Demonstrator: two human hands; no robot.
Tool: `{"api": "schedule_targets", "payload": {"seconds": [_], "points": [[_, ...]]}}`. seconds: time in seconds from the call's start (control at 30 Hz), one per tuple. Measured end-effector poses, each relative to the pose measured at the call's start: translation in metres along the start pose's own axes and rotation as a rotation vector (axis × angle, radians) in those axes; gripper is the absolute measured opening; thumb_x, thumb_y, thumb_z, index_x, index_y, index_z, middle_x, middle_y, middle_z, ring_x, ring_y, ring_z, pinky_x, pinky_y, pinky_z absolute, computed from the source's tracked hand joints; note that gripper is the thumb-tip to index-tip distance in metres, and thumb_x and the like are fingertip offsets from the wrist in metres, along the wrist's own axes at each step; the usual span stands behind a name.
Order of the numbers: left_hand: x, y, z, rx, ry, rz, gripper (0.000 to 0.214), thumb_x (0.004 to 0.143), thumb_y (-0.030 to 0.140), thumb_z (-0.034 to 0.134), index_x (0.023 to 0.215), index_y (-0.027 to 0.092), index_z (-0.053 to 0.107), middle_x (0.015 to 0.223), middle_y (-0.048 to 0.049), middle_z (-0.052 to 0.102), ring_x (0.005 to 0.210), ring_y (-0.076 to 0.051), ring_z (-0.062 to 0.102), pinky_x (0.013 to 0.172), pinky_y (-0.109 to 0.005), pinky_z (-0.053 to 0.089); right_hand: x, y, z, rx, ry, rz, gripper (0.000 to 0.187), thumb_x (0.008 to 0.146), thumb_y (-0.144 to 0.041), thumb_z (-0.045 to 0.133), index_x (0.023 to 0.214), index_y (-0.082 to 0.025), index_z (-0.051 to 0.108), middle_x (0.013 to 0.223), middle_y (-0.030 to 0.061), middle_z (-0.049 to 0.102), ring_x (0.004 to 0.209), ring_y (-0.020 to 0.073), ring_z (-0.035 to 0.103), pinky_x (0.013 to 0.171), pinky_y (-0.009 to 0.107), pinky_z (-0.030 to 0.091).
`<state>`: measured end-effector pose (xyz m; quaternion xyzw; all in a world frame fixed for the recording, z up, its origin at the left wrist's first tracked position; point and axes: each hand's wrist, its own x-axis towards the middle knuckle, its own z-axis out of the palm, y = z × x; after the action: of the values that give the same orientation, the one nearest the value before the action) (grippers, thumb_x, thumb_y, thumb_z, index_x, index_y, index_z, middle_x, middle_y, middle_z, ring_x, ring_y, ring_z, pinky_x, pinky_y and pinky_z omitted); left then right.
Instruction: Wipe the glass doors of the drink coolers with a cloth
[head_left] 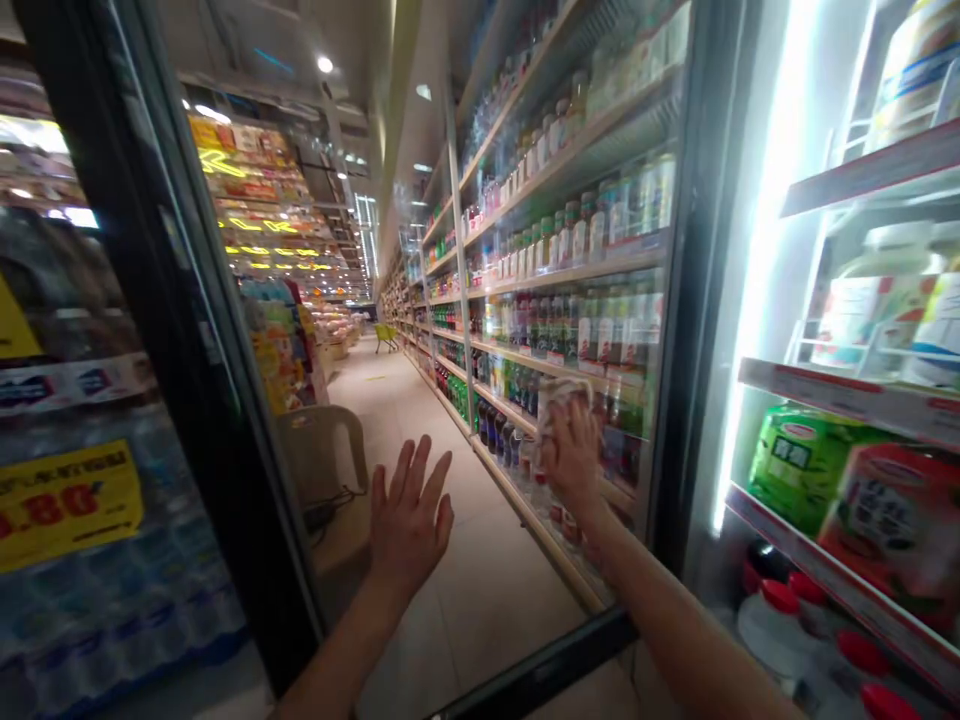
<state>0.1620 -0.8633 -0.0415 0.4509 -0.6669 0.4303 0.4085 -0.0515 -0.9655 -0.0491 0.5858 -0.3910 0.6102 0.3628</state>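
My left hand (pixel 409 515) is raised with fingers stretched and spread, flat against or just before the glass of an open cooler door (pixel 525 430). My right hand (pixel 571 455) presses a crumpled white cloth (pixel 559 400) onto the same glass pane, fingers closed over it. Through the glass I see the aisle and rows of bottled drinks (pixel 570 320).
The door's black frame (pixel 217 400) stands at the left, its bottom rail (pixel 540 665) below my arms. The lit cooler interior at right holds green packs (pixel 799 465), red-capped jugs (pixel 780 600) and shelves (pixel 847 400). A beige plastic chair (pixel 326 445) sits in the aisle.
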Motion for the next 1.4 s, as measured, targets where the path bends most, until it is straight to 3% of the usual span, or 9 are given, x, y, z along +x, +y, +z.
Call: {"api": "schedule_targets", "payload": {"seconds": [0.1,0.33,0.5,0.57,0.73,0.97,1.03,1.2,1.4], "points": [[-0.004,-0.008,-0.008,0.053,0.028,-0.045,0.053,0.080,0.019,0.053,0.132,0.016,0.042,0.146,-0.0144,0.030,0.137,-0.025,0.022,0.112,-0.046,0.014,0.004,0.002,0.002,-0.028,0.051,0.217,0.051,0.086,-0.023,0.036,0.137,-0.017,0.035,0.139,0.0178,0.038,0.132,0.0285,0.030,0.100,0.051,0.033],[-0.021,-0.025,-0.016,0.032,0.002,-0.024,0.067,0.080,0.018,0.052,0.141,0.022,0.025,0.148,-0.0101,0.025,0.138,-0.025,0.020,0.112,-0.048,0.015,-0.031,-0.079,-0.013,0.190,-0.230,-0.381,0.038,0.082,-0.021,0.047,0.119,-0.028,0.054,0.128,0.0018,0.053,0.131,0.0210,0.031,0.110,0.043,0.020],[-0.041,-0.024,-0.016,0.024,-0.033,-0.037,0.071,0.080,0.017,0.053,0.143,0.024,0.020,0.149,-0.0097,0.023,0.138,-0.027,0.019,0.111,-0.050,0.015,-0.020,-0.048,-0.006,0.040,-0.073,0.068,0.045,0.085,-0.022,0.039,0.129,-0.020,0.046,0.137,0.0134,0.042,0.133,0.0252,0.028,0.104,0.048,0.028],[-0.049,-0.018,-0.012,0.016,-0.041,-0.067,0.073,0.080,0.016,0.053,0.143,0.025,0.019,0.149,-0.0095,0.022,0.138,-0.027,0.018,0.111,-0.051,0.015,-0.024,-0.049,-0.007,0.014,-0.085,0.119,0.047,0.085,-0.022,0.039,0.132,-0.018,0.043,0.140,0.0157,0.037,0.134,0.0274,0.025,0.103,0.050,0.028],[-0.062,-0.008,-0.006,-0.006,-0.046,-0.106,0.076,0.079,0.015,0.054,0.143,0.027,0.016,0.150,-0.0080,0.020,0.138,-0.029,0.018,0.111,-0.053,0.014,-0.065,-0.054,-0.019,0.151,-0.310,-0.412,0.040,0.081,-0.019,0.050,0.119,-0.030,0.053,0.130,0.0050,0.050,0.129,0.0209,0.033,0.108,0.047,0.023],[-0.062,-0.006,-0.003,0.010,-0.017,-0.115,0.077,0.078,0.015,0.055,0.143,0.027,0.016,0.150,-0.0072,0.018,0.139,-0.027,0.015,0.112,-0.051,0.012,-0.070,0.017,-0.014,-0.069,-0.086,0.332,0.050,0.086,-0.022,0.033,0.136,-0.017,0.036,0.140,0.0193,0.034,0.132,0.0297,0.030,0.097,0.054,0.036],[-0.061,-0.002,-0.001,0.011,-0.012,-0.127,0.077,0.078,0.015,0.055,0.143,0.026,0.016,0.151,-0.0075,0.016,0.139,-0.027,0.013,0.112,-0.052,0.011,-0.077,0.000,-0.016,-0.034,-0.127,0.262,0.051,0.085,-0.021,0.035,0.136,-0.019,0.037,0.142,0.0178,0.033,0.133,0.0300,0.028,0.099,0.054,0.034],[-0.063,0.003,-0.004,-0.002,-0.027,-0.152,0.071,0.079,0.016,0.055,0.142,0.024,0.024,0.150,-0.0103,0.020,0.139,-0.028,0.015,0.112,-0.052,0.012,-0.094,-0.057,-0.028,0.142,-0.328,-0.276,0.042,0.080,-0.016,0.048,0.119,-0.030,0.054,0.127,0.0062,0.051,0.130,0.0243,0.033,0.106,0.050,0.026],[-0.069,-0.019,-0.027,-0.160,-0.001,-0.133,0.069,0.080,0.013,0.052,0.141,0.025,0.024,0.148,-0.0096,0.027,0.136,-0.027,0.025,0.110,-0.049,0.024,-0.034,-0.060,-0.012,0.055,-0.124,0.053,0.046,0.084,-0.020,0.041,0.130,-0.020,0.045,0.139,0.0147,0.037,0.134,0.0288,0.025,0.104,0.052,0.027]]}}
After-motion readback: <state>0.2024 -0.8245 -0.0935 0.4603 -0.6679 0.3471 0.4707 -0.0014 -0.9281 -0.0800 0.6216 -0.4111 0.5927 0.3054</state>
